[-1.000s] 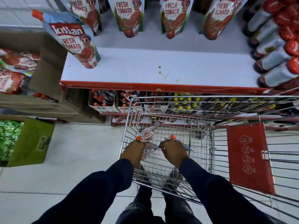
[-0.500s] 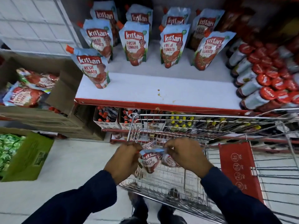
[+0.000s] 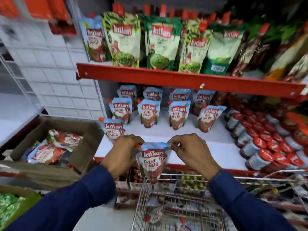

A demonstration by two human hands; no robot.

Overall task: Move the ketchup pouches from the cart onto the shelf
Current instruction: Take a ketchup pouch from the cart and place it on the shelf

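Note:
A light-blue and red ketchup pouch (image 3: 152, 162) hangs upright in front of the white shelf (image 3: 208, 145). My left hand (image 3: 122, 152) pinches its top left corner by the orange cap, and my right hand (image 3: 191, 150) pinches its top right corner. Several matching pouches (image 3: 148, 112) stand in rows on that shelf, one (image 3: 113, 129) at the front left. Below, the wire cart (image 3: 175, 209) holds more pouches (image 3: 153, 215) on its floor.
Red-capped jars (image 3: 270, 140) fill the shelf's right side. A red upper shelf (image 3: 183, 79) carries green pouches (image 3: 160, 42). To the left, an open cardboard box (image 3: 55, 144) holds more pouches, with a green box (image 3: 15, 205) beneath it.
Both hands lifted one pouch out of the cart and up to shelf height. The view tilted upward, bringing the upper shelf into sight.

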